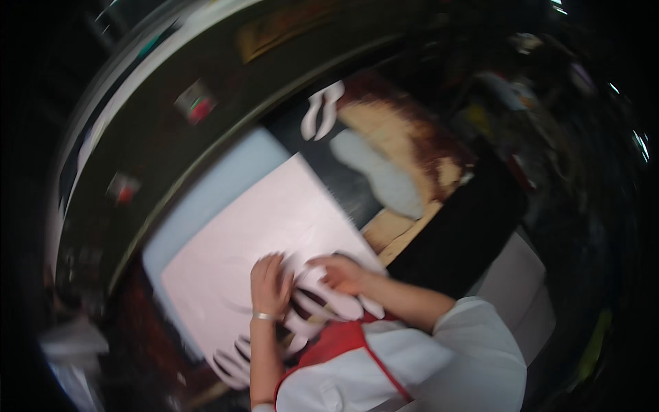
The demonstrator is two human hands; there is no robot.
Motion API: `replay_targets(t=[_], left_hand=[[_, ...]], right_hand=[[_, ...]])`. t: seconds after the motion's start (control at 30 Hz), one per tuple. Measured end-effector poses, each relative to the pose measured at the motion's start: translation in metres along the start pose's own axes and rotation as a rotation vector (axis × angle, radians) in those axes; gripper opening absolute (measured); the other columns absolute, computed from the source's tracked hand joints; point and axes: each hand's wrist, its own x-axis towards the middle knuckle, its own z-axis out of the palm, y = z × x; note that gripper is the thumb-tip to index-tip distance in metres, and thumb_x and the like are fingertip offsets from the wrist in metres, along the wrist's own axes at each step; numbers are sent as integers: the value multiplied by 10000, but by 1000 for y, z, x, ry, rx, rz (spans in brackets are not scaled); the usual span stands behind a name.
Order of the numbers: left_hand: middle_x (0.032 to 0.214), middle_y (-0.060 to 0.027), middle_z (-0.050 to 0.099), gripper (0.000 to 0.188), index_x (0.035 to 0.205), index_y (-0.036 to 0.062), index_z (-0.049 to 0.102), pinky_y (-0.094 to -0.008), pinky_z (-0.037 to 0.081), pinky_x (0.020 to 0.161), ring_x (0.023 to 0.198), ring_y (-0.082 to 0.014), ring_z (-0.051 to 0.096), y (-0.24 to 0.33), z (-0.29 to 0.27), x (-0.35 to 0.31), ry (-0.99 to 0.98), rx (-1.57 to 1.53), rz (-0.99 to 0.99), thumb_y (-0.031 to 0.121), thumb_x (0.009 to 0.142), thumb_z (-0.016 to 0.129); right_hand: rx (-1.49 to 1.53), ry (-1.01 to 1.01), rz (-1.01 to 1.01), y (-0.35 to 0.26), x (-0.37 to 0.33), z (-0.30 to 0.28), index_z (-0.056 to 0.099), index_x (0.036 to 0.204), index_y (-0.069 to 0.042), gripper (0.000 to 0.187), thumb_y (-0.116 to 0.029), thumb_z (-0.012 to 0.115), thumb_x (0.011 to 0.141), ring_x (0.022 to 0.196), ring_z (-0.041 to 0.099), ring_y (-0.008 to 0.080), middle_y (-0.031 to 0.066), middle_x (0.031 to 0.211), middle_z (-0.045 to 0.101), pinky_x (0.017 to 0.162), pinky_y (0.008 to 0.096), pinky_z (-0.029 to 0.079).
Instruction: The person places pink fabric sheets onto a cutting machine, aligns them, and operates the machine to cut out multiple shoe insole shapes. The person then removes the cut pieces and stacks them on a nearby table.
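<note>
A large pale pink sheet (254,220) lies before me, with curved strip-like cut-outs along its near edge. My left hand (269,285), a band at its wrist, rests over the sheet with thumb and fingers apart. Just right of it, my right hand (343,275) has its fingers curled together at a small pale pink piece (316,272), its outline blurred by motion. Dark gaps (309,302) show between the strips below both hands. Two cut pink curved pieces (322,111) lie farther off on a dark surface.
Beneath the sheet is a pale bluish-white board (220,182). Beyond it, a grey sole-shaped piece (379,175) lies on a worn wooden surface (391,127). A dark machine beam (158,147) with red buttons (199,110) spans the far left. Another pale sheet (515,288) is at the right.
</note>
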Motion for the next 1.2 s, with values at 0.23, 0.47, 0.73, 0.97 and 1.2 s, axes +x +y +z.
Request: replay_targets(t=[0.23, 0.47, 0.73, 0.97, 1.2], left_hand=[[1218, -212, 530, 376, 1219, -1, 561, -399, 442, 939, 1152, -337, 506, 15, 25, -5, 9, -266, 28, 187, 893, 568], [1141, -180, 616, 268, 1091, -24, 643, -382, 491, 852, 993, -309, 607, -55, -48, -6, 167, -1682, -954, 119, 911, 504], [1121, -172, 626, 282, 1123, -23, 626, -373, 496, 845, 964, -292, 616, -65, -109, -33, 546, -863, -558, 113, 924, 479], [1103, -164, 635, 295, 1150, -22, 612, -366, 501, 838, 939, -276, 623, -79, -234, -102, 895, 259, -233, 109, 936, 458], [1032, -116, 665, 474, 1081, -32, 631, -292, 522, 793, 912, -192, 633, -55, -255, -164, 1196, -21, -190, 382, 1006, 413]], right_hand=[[-165, -143, -287, 35, -31, 42, 503, 1285, -118, 439, -267, 607, 886, 643, 613, 131, 76, 928, 626, 546, 224, 492], [-344, 200, -348, 78, -88, 56, 302, 1459, -95, 763, -244, 669, 807, 667, 657, 207, 151, 1090, 604, 538, 251, 525], [-1097, 344, -241, 49, -141, 58, 383, 1401, -35, 647, -267, 629, 850, 857, 687, 268, 230, 1017, 632, 680, 339, 572], [-1461, 331, -717, 70, -77, 85, 639, 1105, -16, 407, -224, 724, 766, 900, 660, 273, 164, 1003, 671, 837, 344, 517], [-1332, 78, 33, 107, -47, 106, 690, 842, -31, 245, -271, 718, 802, 731, 593, 106, 59, 828, 659, 646, 246, 462]])
